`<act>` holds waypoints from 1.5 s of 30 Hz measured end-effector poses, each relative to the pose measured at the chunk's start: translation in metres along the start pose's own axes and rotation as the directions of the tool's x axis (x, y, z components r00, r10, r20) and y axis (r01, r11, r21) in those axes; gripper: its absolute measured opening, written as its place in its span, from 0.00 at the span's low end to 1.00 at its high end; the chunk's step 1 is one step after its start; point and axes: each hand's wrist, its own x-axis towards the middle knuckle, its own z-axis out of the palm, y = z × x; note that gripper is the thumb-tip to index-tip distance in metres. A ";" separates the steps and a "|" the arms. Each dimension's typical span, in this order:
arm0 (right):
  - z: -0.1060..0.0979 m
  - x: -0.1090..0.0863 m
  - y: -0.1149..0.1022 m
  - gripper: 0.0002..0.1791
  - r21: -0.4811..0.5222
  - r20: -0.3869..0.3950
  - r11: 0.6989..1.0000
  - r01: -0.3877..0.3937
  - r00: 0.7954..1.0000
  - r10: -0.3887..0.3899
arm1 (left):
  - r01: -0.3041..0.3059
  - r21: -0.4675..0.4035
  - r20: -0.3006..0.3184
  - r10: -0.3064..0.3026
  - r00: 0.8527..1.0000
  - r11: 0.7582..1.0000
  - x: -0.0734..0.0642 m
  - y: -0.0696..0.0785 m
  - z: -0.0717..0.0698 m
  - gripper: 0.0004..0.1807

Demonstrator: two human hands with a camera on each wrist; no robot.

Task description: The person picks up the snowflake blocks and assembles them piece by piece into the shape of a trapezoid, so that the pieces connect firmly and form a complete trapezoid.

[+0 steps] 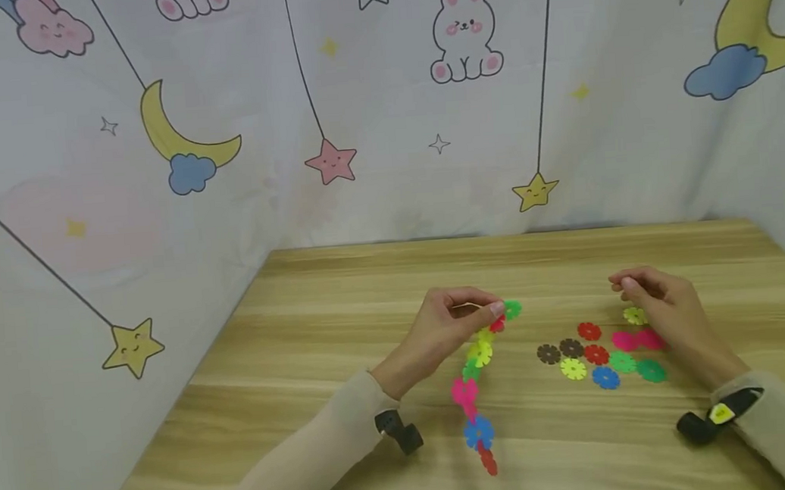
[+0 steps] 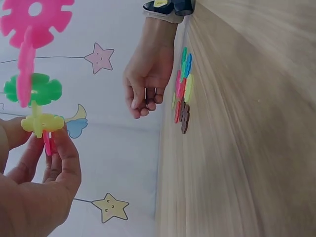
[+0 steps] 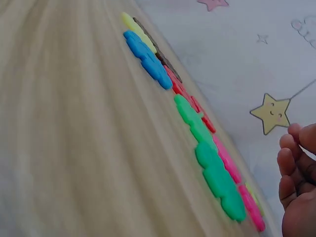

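Note:
My left hand (image 1: 443, 332) pinches a chain of interlocking snowflake discs (image 1: 480, 353) near its top end, between thumb and fingers. A green disc (image 1: 512, 309) pokes out past the fingertips. Below the hand the chain dangles through yellow, green and pink discs to a blue disc (image 1: 478, 432) and a red one at the bottom. In the left wrist view a yellow disc (image 2: 43, 122) sits right at the fingers. My right hand (image 1: 667, 313) hovers over the loose discs, its fingers loosely curled and nothing showing between them; the right wrist view shows those fingers (image 3: 288, 160) at the edge.
Loose discs lie flat in a cluster on the wooden table (image 1: 342, 309): brown (image 1: 548, 354), red (image 1: 588, 331), yellow (image 1: 574, 369), blue (image 1: 606, 378), green (image 1: 651, 370) and pink ones. A patterned curtain (image 1: 382, 101) hangs behind the table and along its left side.

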 end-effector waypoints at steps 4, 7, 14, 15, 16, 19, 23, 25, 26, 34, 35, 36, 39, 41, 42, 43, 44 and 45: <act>-0.012 0.001 0.016 0.18 -0.022 -0.004 0.999 -0.033 0.999 0.033 | 0.009 -0.040 0.013 -0.008 1.000 0.999 0.000 0.001 0.000 0.13; -0.015 0.000 0.016 0.16 -0.154 -0.011 0.987 -0.040 0.999 0.039 | 0.001 -0.058 0.010 -0.001 1.000 0.998 -0.001 0.003 -0.001 0.13; -0.017 -0.008 0.013 0.13 -0.460 0.024 0.888 -0.014 0.999 0.028 | -0.006 -0.078 0.009 0.007 1.000 0.997 0.001 0.005 -0.003 0.13; -0.016 -0.008 0.013 0.13 -0.468 0.031 0.884 -0.001 0.999 0.018 | -0.006 -0.083 0.008 0.007 1.000 0.997 0.002 0.004 -0.003 0.13; -0.016 -0.008 0.012 0.13 -0.472 0.036 0.881 0.012 0.999 0.005 | -0.008 -0.085 0.008 0.009 1.000 0.996 0.003 0.004 -0.002 0.13; -0.013 -0.005 0.010 0.13 -0.469 0.053 0.883 0.035 0.999 -0.011 | -0.005 -0.088 0.021 0.007 1.000 0.996 0.004 0.002 -0.002 0.14; -0.008 -0.002 0.008 0.14 -0.436 0.093 0.899 0.040 0.996 0.000 | 0.015 -0.093 0.029 -0.013 0.999 0.996 0.004 -0.002 -0.002 0.14; -0.006 -0.001 0.007 0.16 -0.420 0.107 0.907 0.036 0.994 0.011 | 0.023 -0.092 0.028 -0.020 0.999 0.995 0.003 -0.003 -0.002 0.14; -0.005 -0.001 0.006 0.16 -0.415 0.114 0.910 0.031 0.993 0.018 | 0.026 -0.089 0.028 -0.024 0.999 0.996 0.002 -0.004 -0.001 0.14; -0.007 -0.002 0.007 0.20 -0.400 0.128 0.916 -0.038 0.987 0.097 | 0.034 -0.062 0.036 -0.032 0.999 0.998 0.001 -0.004 -0.001 0.15; -0.008 -0.002 0.007 0.21 -0.399 0.127 0.916 -0.044 0.987 0.102 | 0.035 -0.058 0.036 -0.033 0.999 0.998 0.001 -0.004 -0.001 0.15; -0.008 -0.003 0.007 0.22 -0.396 0.128 0.917 -0.048 0.986 0.107 | 0.036 -0.054 0.040 -0.034 0.999 0.998 0.002 -0.004 0.000 0.15; -0.009 -0.005 0.006 0.23 -0.372 0.111 0.927 -0.046 0.989 0.094 | 0.035 -0.054 0.056 -0.032 0.998 0.998 0.003 -0.005 0.001 0.14; -0.009 -0.006 0.006 0.23 -0.350 0.097 0.936 -0.033 0.993 0.071 | 0.033 -0.058 0.067 -0.029 0.997 0.998 0.004 -0.006 0.002 0.14; -0.009 -0.007 0.005 0.24 -0.335 0.094 0.942 -0.027 0.994 0.062 | 0.033 -0.063 0.070 -0.029 0.997 0.997 0.004 -0.006 0.003 0.14; -0.010 -0.008 0.004 0.24 -0.323 0.089 0.946 -0.021 0.995 0.053 | 0.034 -0.066 0.070 -0.029 0.997 0.997 0.004 -0.007 0.003 0.14; -0.009 -0.009 0.003 0.23 -0.310 0.084 0.950 -0.016 0.996 0.044 | 0.032 -0.065 0.070 -0.027 0.997 0.997 0.003 -0.007 0.003 0.14; -0.009 -0.010 0.001 0.23 -0.294 0.082 0.956 -0.018 0.996 0.044 | 0.032 -0.064 0.069 -0.027 0.997 0.997 0.003 -0.007 0.004 0.14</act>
